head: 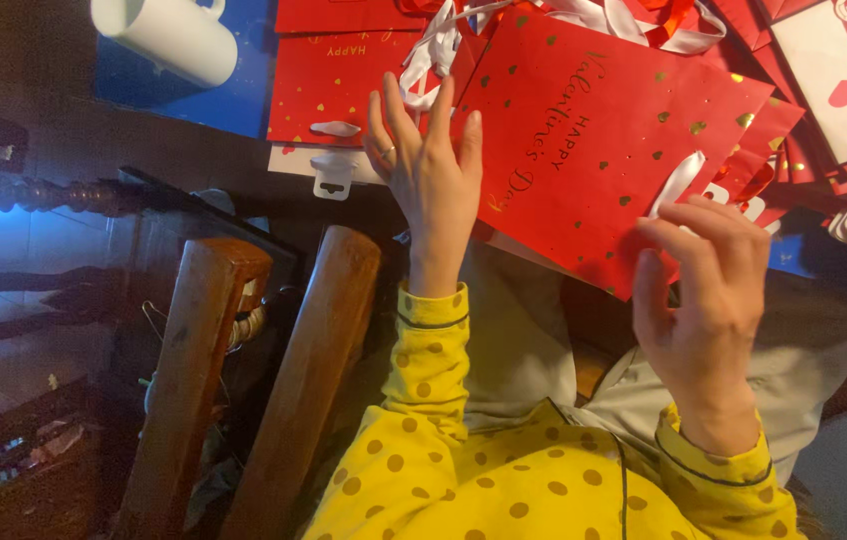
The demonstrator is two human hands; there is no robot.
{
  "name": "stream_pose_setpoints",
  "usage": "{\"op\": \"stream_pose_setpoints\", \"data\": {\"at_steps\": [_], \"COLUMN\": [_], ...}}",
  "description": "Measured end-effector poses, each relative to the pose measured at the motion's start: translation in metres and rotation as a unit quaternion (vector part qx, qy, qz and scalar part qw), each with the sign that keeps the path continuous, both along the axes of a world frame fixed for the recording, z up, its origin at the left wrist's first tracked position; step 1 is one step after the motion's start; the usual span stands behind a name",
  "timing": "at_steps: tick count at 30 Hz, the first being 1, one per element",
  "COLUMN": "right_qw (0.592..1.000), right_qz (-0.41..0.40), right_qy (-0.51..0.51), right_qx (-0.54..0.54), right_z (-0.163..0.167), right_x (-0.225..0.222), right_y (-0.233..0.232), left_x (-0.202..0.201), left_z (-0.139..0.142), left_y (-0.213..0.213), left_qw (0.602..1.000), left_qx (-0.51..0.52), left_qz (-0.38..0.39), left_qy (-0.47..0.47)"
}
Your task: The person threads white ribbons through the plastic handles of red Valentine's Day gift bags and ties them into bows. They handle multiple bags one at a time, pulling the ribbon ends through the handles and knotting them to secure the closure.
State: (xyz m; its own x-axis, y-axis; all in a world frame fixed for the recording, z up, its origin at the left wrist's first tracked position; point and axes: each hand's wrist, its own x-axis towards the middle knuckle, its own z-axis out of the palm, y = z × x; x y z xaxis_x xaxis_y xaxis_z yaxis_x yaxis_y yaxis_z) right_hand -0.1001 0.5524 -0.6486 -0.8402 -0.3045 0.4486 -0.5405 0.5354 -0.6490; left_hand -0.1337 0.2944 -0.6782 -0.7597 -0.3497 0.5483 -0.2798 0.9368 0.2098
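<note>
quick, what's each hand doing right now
Left hand: open, fingers spread, touching the red gift bag with gold hearts.
Right hand: fingers curled on that bag's lower edge.

Gift bag [593, 150] atop bag pile [343, 80] (mug [168, 35] left), chair [243, 380] below

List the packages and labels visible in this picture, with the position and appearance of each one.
Red gift bag: centre, held flat by both hands, gold hearts and gold lettering, white ribbon handles.
Second red gift bag: lying to its left, same design.
White hang tag: below that bag, small, with a slot.
White gift bag: top right, red hearts.
</note>
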Motion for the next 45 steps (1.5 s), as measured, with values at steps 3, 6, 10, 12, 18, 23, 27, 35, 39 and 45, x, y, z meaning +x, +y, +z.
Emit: {"op": "stream_pose_setpoints", "data": {"at_steps": [3, 6, 10, 12, 18, 23, 27, 35, 39, 45], "right_qw": [0.998, 0.994, 0.991, 0.991, 0.995, 0.974, 0.854, 0.651, 0.575, 0.608], "right_qz": [0.031, 0.055, 0.053, 0.04, 0.027, 0.033, 0.037, 0.012, 0.018, 0.02], "right_qy": [0.012, -0.012, -0.027, -0.03, -0.031, -0.147, -0.276, -0.352, -0.313, -0.241], "right_qx": [0.053, 0.09, 0.119, 0.125, 0.095, -0.168, -0.44, -0.672, -0.756, -0.756], "right_z": [-0.007, -0.018, -0.035, -0.041, -0.043, -0.039, -0.049, -0.084, -0.092, -0.085], "right_x": [-0.002, -0.004, -0.005, -0.006, -0.006, 0.011, 0.024, 0.025, 0.026, 0.03], "right_y": [-0.007, -0.01, -0.004, 0.003, 0.011, 0.014, 0.026, 0.093, 0.145, 0.174], "left_x": [0.001, -0.004, -0.01, -0.009, 0.025, 0.049, 0.064, 0.069, 0.054, 0.001], "left_z": [-0.017, -0.024, -0.014, -0.002, 0.029, 0.024, 0.012, 0.008, 0.014, 0.004], "left_y": [-0.013, -0.027, -0.043, -0.039, 0.032, 0.105, 0.139, 0.169, 0.168, 0.187], "left_qw": [0.997, 0.998, 0.998, 0.995, 0.886, 0.767, 0.735, 0.715, 0.728, 0.78], "left_qx": [-0.006, -0.012, 0.055, 0.098, 0.377, 0.568, 0.594, 0.598, 0.519, 0.425], "left_qz": [0.036, 0.046, 0.033, 0.0, -0.247, -0.297, -0.323, -0.318, -0.375, -0.431], "left_qy": [-0.066, -0.049, -0.022, 0.018, 0.105, -0.014, -0.057, -0.174, -0.245, -0.159]}}
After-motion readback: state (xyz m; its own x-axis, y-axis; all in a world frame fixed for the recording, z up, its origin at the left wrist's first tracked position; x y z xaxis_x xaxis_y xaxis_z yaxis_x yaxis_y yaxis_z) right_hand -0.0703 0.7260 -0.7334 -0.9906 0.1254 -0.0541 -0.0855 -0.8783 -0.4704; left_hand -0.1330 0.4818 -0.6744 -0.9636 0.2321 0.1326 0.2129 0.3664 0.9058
